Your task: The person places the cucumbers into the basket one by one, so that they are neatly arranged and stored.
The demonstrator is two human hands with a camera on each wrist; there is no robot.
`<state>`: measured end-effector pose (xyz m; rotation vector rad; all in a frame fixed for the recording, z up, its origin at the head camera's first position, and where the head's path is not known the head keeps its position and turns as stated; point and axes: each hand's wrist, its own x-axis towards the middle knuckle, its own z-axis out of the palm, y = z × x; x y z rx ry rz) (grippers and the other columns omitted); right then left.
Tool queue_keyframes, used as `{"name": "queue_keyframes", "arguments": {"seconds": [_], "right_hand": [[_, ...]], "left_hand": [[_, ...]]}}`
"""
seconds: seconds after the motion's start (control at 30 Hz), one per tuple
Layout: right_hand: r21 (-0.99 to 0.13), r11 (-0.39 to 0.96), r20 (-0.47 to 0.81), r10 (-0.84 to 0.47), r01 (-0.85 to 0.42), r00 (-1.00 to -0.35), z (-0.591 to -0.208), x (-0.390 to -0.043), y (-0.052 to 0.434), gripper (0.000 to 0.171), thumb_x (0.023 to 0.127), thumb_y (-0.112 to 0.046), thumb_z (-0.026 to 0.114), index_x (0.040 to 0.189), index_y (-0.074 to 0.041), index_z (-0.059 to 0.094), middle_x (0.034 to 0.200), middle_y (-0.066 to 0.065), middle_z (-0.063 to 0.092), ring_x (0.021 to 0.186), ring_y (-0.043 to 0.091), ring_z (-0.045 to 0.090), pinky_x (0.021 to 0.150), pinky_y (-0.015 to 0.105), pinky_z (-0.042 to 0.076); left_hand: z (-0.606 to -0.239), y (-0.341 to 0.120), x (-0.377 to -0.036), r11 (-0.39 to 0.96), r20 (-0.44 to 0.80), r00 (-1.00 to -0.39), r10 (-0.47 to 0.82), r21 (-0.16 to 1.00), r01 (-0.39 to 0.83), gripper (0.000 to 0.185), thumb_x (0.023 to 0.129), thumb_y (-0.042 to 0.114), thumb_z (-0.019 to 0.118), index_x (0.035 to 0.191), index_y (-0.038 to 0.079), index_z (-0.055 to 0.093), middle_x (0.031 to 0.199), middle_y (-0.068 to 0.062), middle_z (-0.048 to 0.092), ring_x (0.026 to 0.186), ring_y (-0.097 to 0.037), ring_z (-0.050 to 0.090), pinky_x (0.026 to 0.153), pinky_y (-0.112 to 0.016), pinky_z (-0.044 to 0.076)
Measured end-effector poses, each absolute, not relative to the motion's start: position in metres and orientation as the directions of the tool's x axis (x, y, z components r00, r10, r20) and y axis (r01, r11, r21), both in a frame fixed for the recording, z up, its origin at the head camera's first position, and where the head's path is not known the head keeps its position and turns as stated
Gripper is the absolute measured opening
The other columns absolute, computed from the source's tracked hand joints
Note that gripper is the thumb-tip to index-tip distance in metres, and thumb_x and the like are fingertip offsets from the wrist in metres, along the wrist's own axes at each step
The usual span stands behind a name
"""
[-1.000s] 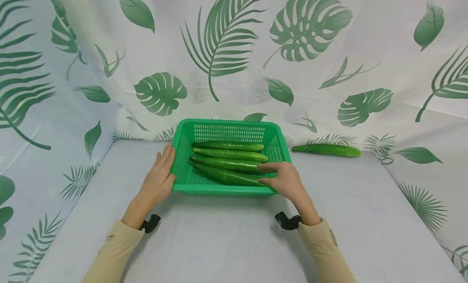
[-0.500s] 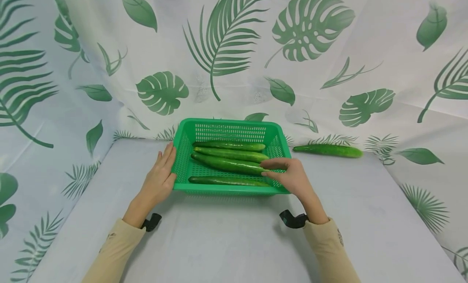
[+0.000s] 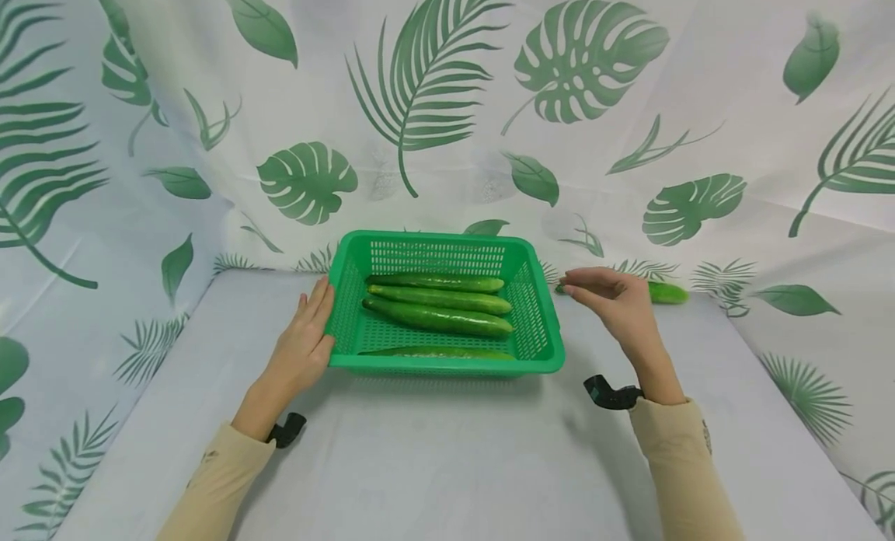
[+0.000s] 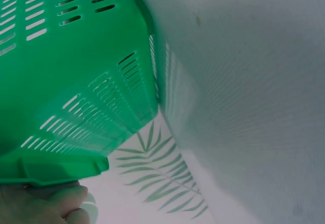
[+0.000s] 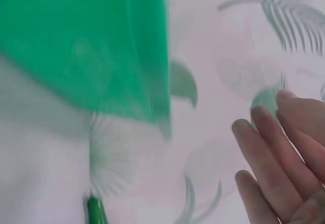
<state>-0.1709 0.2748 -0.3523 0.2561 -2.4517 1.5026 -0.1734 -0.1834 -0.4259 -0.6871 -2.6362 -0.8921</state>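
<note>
Right hand [image 3: 618, 300] over half-hidden, perhaps untouched cucumber [image 3: 667, 293]

txt: none legible | labels/brands/nos: none | basket [image 3: 538, 362], cloth [image 3: 447, 463]: unmarked

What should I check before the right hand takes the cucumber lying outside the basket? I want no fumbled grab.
1. Right hand free: ok, fingers relaxed, holding nothing.
2. Loose cucumber within reach: ok, on the table just behind that hand, partly hidden by it.
3. Contact with it: cannot tell; the right wrist view is blurred.
4. Basket steadied: ok, left hand rests against its left wall.
5. Room in the basket: ok, four cucumbers lie flat, with a gap between the third and the front one.
6. Path to the basket: ok, nothing between.
</note>
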Motion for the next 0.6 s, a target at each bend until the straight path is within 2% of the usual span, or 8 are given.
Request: {"name": "queue_keyframes", "arguments": {"seconds": [0.2,0.33,0.6], "right_hand": [[-0.813,0.526,0.352,0.104,-0.249,-0.93,-0.351,-0.186,0.317,0.036,0.091,-0.02,0.072,0.119,0.003,0.069,0.104,-0.008,0.074,0.097,0.0,0.065,0.083,0.012,0.048],[-0.835,0.508,0.354,0.203,-0.21,-0.913,-0.355,-0.197,0.349,0.038,0.092,-0.02,0.071,0.12,0.005,0.068,0.101,-0.015,0.072,0.096,-0.001,0.064,0.082,0.011,0.047],[-0.878,0.478,0.237,0.378,-0.031,-0.895,-0.368,-0.212,0.407,0.046,0.096,-0.024,0.064,0.131,0.005,0.06,0.101,-0.022,0.065,0.098,-0.005,0.058,0.083,0.008,0.044]], "left_hand": [[-0.426,-0.184,-0.173,0.698,0.398,-0.85,0.345,0.496,0.516,0.07,0.084,-0.001,0.04,0.15,-0.016,0.021,0.161,-0.026,0.013,0.149,-0.039,0.014,0.12,-0.053,0.009],[-0.427,-0.184,-0.173,0.699,0.398,-0.85,0.344,0.496,0.515,0.07,0.085,-0.001,0.039,0.15,-0.015,0.021,0.161,-0.026,0.012,0.149,-0.039,0.014,0.121,-0.05,0.007],[-0.427,-0.184,-0.172,0.695,0.405,-0.846,0.347,0.494,0.522,0.069,0.085,-0.002,0.039,0.15,-0.015,0.021,0.161,-0.026,0.012,0.148,-0.04,0.015,0.121,-0.05,0.007]]}}
